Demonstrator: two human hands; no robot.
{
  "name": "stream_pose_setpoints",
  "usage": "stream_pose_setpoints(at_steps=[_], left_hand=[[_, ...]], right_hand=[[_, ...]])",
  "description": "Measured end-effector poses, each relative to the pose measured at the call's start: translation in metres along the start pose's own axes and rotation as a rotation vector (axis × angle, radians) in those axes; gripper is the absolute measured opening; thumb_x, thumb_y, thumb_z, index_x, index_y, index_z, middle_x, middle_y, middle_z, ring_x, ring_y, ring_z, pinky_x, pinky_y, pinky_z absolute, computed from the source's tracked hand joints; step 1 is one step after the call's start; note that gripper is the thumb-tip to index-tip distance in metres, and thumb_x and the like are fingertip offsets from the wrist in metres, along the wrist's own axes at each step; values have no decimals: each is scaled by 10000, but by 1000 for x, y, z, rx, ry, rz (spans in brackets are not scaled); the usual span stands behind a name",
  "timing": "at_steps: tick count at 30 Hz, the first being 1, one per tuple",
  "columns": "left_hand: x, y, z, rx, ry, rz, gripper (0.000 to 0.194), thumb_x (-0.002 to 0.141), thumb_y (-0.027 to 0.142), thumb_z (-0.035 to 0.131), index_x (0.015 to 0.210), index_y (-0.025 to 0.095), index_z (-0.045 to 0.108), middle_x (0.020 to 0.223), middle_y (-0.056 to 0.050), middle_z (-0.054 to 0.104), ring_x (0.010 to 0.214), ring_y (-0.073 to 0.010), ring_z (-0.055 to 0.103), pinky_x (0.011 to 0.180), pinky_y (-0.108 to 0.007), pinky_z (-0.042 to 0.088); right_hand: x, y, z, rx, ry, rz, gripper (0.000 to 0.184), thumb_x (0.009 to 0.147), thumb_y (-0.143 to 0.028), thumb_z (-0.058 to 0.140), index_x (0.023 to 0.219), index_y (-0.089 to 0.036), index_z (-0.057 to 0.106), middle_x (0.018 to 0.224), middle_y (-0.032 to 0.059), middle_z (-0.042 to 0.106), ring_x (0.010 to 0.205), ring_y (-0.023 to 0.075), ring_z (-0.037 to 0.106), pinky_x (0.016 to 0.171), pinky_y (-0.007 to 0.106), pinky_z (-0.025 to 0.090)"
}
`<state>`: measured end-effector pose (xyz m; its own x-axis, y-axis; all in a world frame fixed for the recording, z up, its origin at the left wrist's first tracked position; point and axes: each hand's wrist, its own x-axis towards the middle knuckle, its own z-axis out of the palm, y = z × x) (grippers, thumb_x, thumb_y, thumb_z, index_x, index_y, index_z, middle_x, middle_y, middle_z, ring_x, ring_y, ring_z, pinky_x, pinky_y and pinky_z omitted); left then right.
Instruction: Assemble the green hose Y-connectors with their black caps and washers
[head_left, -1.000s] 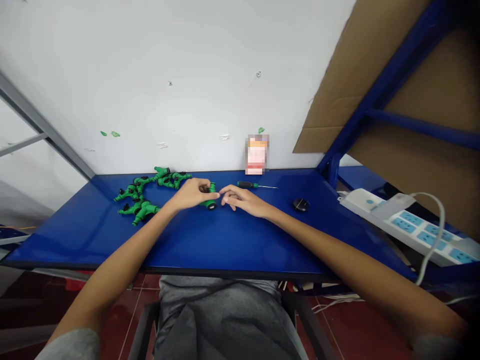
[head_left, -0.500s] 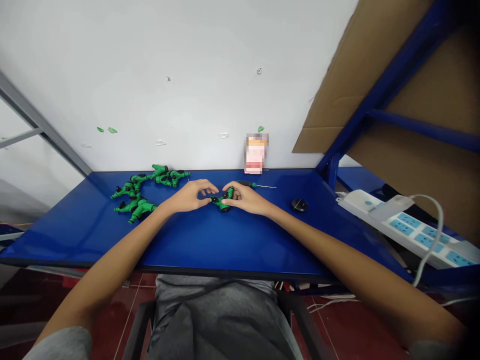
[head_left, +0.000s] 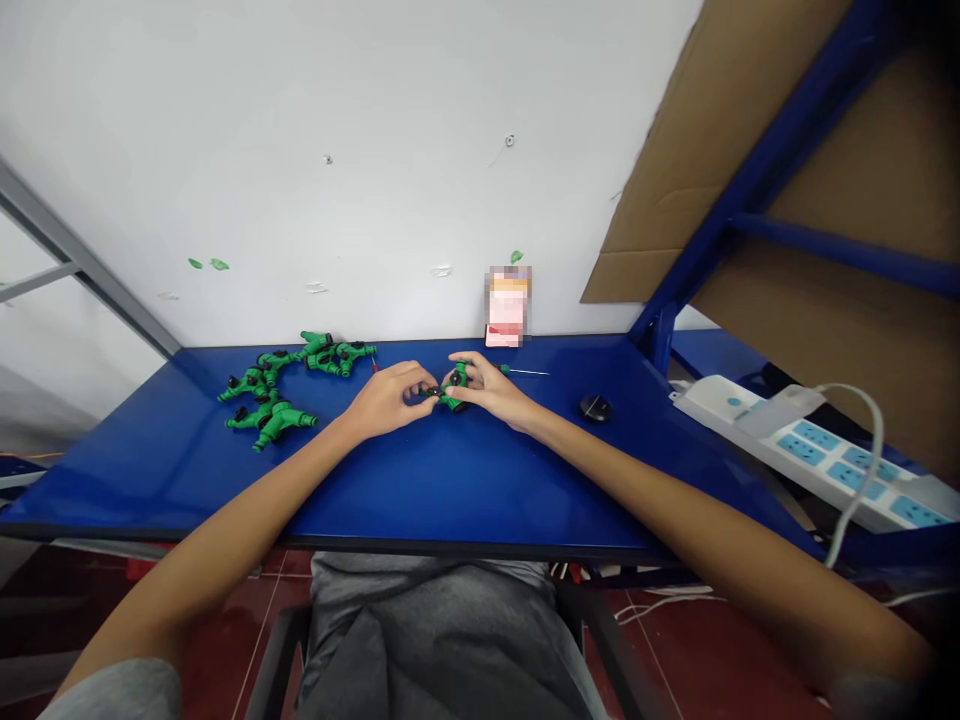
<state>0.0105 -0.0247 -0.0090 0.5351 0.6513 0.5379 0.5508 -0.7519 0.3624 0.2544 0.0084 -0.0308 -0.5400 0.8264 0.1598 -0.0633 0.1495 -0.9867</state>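
Observation:
Both my hands meet over the middle of the blue table (head_left: 420, 480). My right hand (head_left: 491, 390) is closed around a green plastic hose fitting (head_left: 453, 390) with black caps, held just above the table. My left hand (head_left: 390, 397) pinches the fitting's left end with thumb and fingertips. A green-handled screwdriver (head_left: 517, 371) lies just behind my right hand, its thin shaft pointing right.
Several more green fittings (head_left: 281, 385) lie in a loose pile at the back left. A small black round part (head_left: 596, 406) sits to the right. A small box (head_left: 508, 306) leans on the white wall. A white power strip (head_left: 810, 450) lies on the right shelf under cardboard.
The green fitting passed from my left hand to my right and rose slightly off the table. My left hand now pinches its left end.

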Motion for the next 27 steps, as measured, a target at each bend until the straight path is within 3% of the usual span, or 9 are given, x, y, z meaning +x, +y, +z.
stream_pose_setpoints(at_steps=[3,7,11,15,23,27], left_hand=[[0,6,5,-26,118,20,93,947,248,689,1025,197,697,906,-19,678,745,-133,637,713,-271,562],[-1,8,4,-23,125,77,88,957,229,674,1038,199,689,927,-21,681,758,-129,638,721,-270,558],[-1,5,1,22,76,82,116,993,287,658,1064,204,698,947,-43,698,773,-147,643,725,-287,564],[0,8,-2,114,-43,103,168,1039,318,588,1090,205,702,1057,-89,729,894,-187,691,782,-314,587],[1,12,-7,150,-81,62,224,1084,340,540,1166,212,706,1154,-99,738,1023,-215,703,870,-346,589],[2,11,-10,127,-97,44,254,1086,361,538,1202,221,716,1201,-97,739,1089,-232,690,938,-378,576]], right_hand=[[-4,-8,7,117,-73,64,725,833,-382,861,1395,-315,406,1134,19,645,852,224,769,691,426,665],[-5,-9,16,134,-33,53,673,809,-317,856,1315,-287,413,1053,-5,634,694,160,703,500,283,518],[-4,-7,17,94,-29,94,476,875,-295,759,1227,-253,441,830,-36,652,619,139,625,537,285,479],[-5,-6,13,107,-88,191,448,890,-322,723,1225,-262,431,694,-57,625,577,176,629,537,314,476],[-3,-2,12,196,-90,152,550,882,-394,794,1253,-269,407,782,-42,644,672,219,731,552,332,537],[-2,-1,12,208,-63,140,517,891,-379,793,1230,-274,417,891,-17,679,670,219,751,556,344,564]])
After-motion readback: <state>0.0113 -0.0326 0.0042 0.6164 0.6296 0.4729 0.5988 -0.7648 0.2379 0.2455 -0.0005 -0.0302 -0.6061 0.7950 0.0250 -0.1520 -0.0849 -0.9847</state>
